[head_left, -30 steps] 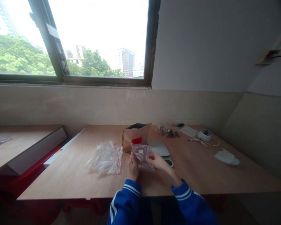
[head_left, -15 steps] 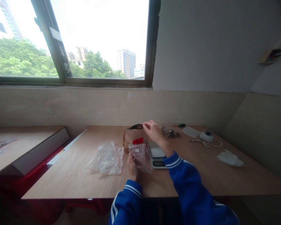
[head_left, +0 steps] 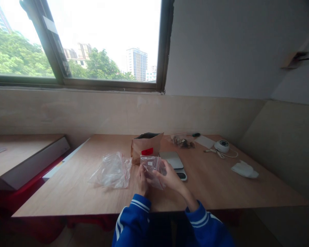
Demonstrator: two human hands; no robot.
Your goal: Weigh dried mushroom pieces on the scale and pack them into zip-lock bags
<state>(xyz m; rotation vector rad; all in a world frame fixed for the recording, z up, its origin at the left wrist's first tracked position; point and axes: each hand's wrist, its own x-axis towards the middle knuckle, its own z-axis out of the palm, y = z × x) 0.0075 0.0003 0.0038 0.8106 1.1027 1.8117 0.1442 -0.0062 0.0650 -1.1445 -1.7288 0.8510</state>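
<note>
Between my hands is a clear zip-lock bag (head_left: 150, 161) with a small white label and a red seal line. My left hand (head_left: 143, 180) grips its left side. The fingers of my right hand (head_left: 168, 176) close on its right side. Just behind it stands a brown paper pouch (head_left: 137, 146), open at the top, with a red patch on its front; what is inside cannot be seen. A small white kitchen scale (head_left: 172, 159) lies right of the pouch, partly behind my right hand. To the left rests a heap of clear plastic bags (head_left: 110, 171).
At the back of the wooden table (head_left: 216, 192) lies a clear bag of dark pieces (head_left: 184, 141). A white card (head_left: 204, 141), a white dome camera with cable (head_left: 221, 146) and a crumpled white bag (head_left: 245, 169) are on the right. Another table (head_left: 23, 151) stands at left.
My right hand has left the paper pouch's top edge and come down to the zip-lock bag's right side. The pouch's mouth now shows wider. The view has shifted slightly.
</note>
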